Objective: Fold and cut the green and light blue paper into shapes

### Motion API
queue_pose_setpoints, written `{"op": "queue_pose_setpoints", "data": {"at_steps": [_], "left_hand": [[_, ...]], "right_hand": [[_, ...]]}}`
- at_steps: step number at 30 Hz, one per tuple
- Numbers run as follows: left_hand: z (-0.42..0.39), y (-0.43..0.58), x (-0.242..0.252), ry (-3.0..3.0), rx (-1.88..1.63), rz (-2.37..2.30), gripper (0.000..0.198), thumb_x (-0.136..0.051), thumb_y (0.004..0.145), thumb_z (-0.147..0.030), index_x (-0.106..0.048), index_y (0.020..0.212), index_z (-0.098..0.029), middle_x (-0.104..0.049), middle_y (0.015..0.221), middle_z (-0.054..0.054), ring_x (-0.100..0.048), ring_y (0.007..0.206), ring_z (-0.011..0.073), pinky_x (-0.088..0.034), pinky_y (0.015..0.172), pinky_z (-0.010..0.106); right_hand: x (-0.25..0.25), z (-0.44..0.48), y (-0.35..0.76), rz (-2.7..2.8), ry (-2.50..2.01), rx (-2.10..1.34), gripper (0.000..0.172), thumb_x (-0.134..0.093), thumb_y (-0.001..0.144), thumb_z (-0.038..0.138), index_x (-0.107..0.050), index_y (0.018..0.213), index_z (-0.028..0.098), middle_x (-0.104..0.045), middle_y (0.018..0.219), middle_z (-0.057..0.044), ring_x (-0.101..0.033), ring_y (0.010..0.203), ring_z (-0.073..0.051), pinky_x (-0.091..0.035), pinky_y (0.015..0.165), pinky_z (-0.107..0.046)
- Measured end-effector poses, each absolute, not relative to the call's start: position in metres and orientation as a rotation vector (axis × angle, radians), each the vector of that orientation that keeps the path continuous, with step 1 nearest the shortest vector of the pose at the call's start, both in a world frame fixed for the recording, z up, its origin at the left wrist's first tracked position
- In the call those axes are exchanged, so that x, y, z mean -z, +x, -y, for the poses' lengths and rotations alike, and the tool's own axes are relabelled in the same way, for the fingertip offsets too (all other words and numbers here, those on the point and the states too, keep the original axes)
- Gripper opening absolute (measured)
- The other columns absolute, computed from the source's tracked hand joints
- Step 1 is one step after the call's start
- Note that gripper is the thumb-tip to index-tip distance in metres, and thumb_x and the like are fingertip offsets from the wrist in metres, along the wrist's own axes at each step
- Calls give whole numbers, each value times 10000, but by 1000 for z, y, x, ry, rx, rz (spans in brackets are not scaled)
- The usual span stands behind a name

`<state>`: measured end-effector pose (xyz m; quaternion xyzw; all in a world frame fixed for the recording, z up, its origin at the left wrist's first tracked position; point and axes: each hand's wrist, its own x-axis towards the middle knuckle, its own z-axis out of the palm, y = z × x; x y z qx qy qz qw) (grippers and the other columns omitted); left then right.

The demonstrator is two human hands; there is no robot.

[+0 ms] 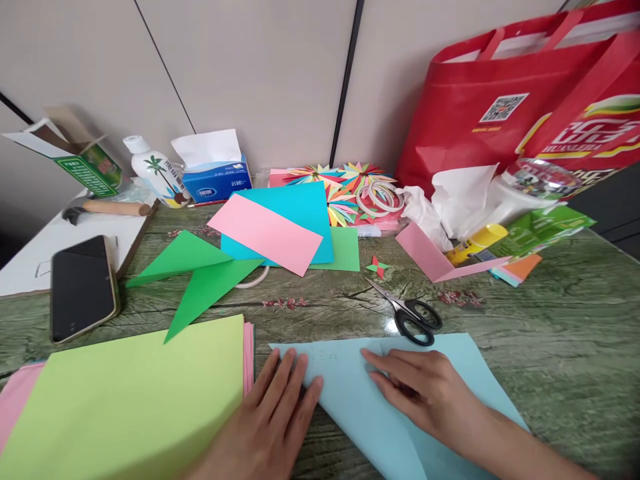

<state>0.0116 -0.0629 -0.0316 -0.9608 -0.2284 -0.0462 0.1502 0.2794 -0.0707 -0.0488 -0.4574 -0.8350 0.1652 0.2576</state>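
A light blue sheet of paper (345, 393) lies before me, its left part folded over on a slant into a pointed corner. My left hand (275, 413) rests flat on that corner with its fingers spread. On the upper fold of the same sheet, my right hand (425, 383) presses with its fingertips; thumb and forefinger are a little apart and the other fingers bend under. Black-handled scissors (413, 317) lie just beyond the sheet. Left of my left hand is a stack of coloured paper with a yellow-green sheet (145, 393) on top.
Folded green paper (215, 287), a pink strip (267, 230) and a blue sheet (310, 207) lie mid-table. A phone (83, 287) and hammer (107, 208) are left. A tissue box (217, 181), glue stick (477, 243) and red bag (460, 127) stand farther back.
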Motion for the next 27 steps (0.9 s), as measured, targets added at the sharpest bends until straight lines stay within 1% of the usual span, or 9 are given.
{"op": "queue_pose_setpoints", "data": {"at_steps": [3, 6, 9, 13, 16, 20, 24, 27], "left_hand": [[63, 13, 31, -2761, 149, 663, 563, -412, 759, -91, -418, 1321, -90, -515, 1308, 157, -440, 1213, 335, -318, 993, 497], [63, 14, 35, -2770, 190, 682, 504, -421, 801, -150, -442, 1301, -89, -527, 1291, 166, -437, 1215, 339, -300, 1003, 507], [65, 15, 36, -2768, 227, 698, 451, -413, 833, -177, -470, 1272, -88, -555, 1258, 173, -457, 1201, 342, -313, 999, 510], [65, 17, 30, -2763, 193, 642, 412, -397, 848, -154, -495, 1238, -60, -586, 1214, 192, -509, 1156, 342, -384, 960, 495], [65, 18, 27, -2766, 192, 612, 403, -390, 848, -125, -492, 1225, -24, -594, 1191, 220, -525, 1137, 354, -413, 943, 507], [65, 20, 29, -2805, 191, 609, 406, -382, 848, -99, -474, 1232, -5, -588, 1186, 245, -517, 1141, 368, -431, 930, 529], [64, 20, 29, -2823, 155, 585, 409, -363, 852, -81, -462, 1237, 15, -568, 1196, 274, -505, 1150, 376, -435, 926, 540], [64, 20, 28, -2838, 149, 579, 403, -370, 853, -74, -465, 1235, 13, -573, 1190, 271, -497, 1158, 377, -439, 926, 543]], "right_hand": [[51, 67, 279, 2138, -1215, -557, 230, -507, 873, 158, -642, 1053, 108, -512, 545, 17, -451, 418, -83, -336, 404, -205], [51, 66, 278, 2095, -1223, -598, 226, -524, 862, 160, -651, 1045, 119, -519, 549, 17, -443, 420, -80, -340, 407, -197], [50, 68, 277, 2087, -1226, -568, 225, -530, 860, 170, -660, 1036, 113, -522, 549, 14, -436, 417, -80, -342, 408, -199], [51, 69, 277, 2088, -1242, -511, 226, -521, 870, 194, -671, 1021, 120, -511, 536, 16, -432, 413, -80, -347, 411, -198], [51, 70, 278, 2094, -1236, -488, 238, -498, 884, 223, -670, 1024, 137, -526, 538, 12, -435, 415, -82, -349, 416, -196], [49, 71, 278, 2104, -1270, -477, 245, -486, 889, 243, -681, 993, 136, -533, 536, 9, -438, 415, -84, -341, 416, -204], [47, 72, 279, 2121, -1272, -470, 227, -496, 883, 213, -677, 992, 131, -524, 539, 14, -431, 417, -79, -332, 415, -203], [46, 72, 280, 2135, -1270, -471, 208, -519, 869, 192, -677, 979, 117, -517, 537, 16, -424, 419, -76, -333, 416, -202]]}}
